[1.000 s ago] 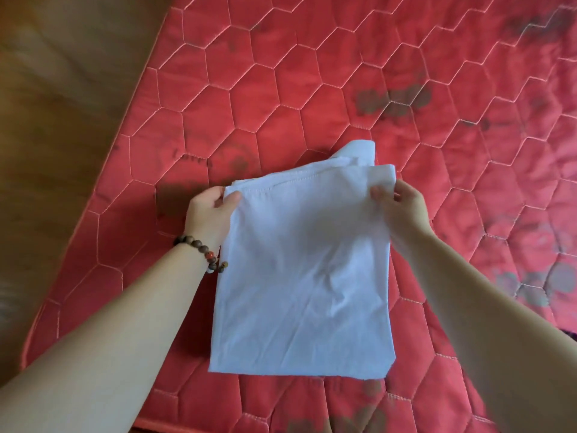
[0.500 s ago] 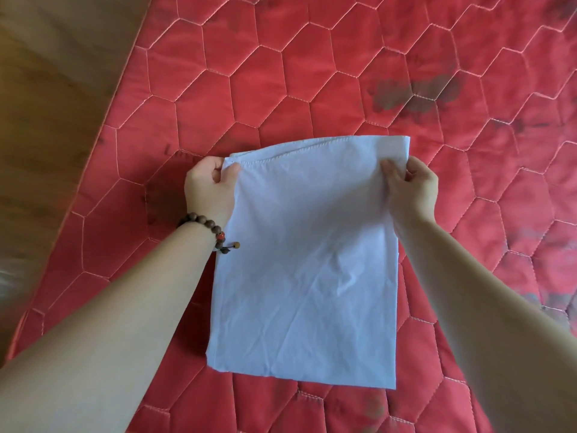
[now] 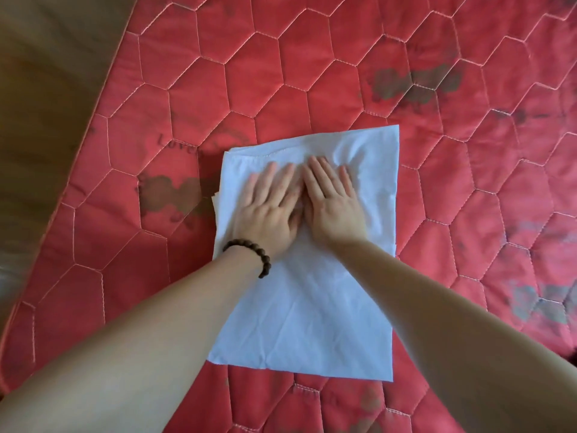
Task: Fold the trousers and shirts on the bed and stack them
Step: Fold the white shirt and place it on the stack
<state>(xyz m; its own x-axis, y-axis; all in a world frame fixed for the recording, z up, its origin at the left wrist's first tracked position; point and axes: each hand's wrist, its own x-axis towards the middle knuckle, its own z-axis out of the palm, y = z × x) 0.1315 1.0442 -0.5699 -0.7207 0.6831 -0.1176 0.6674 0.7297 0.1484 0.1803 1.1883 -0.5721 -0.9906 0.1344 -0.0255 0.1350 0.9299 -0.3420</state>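
Now both hands lie flat, fingers straight, side by side on the upper half of the folded white shirt (image 3: 312, 310): the left hand (image 3: 268, 207) beside the right hand (image 3: 332, 204). Centred in the frame, the shirt lies spread on the red quilted bed (image 3: 312, 73). A beaded bracelet (image 3: 249, 254) circles the left wrist.

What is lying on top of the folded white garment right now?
Both hands, left hand and right hand, press flat on the white garment. Anything beneath their palms is hidden.

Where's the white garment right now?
Head view, centre: the folded white garment lies flat on the red quilted bed cover, with the left hand and right hand pressing its upper half.
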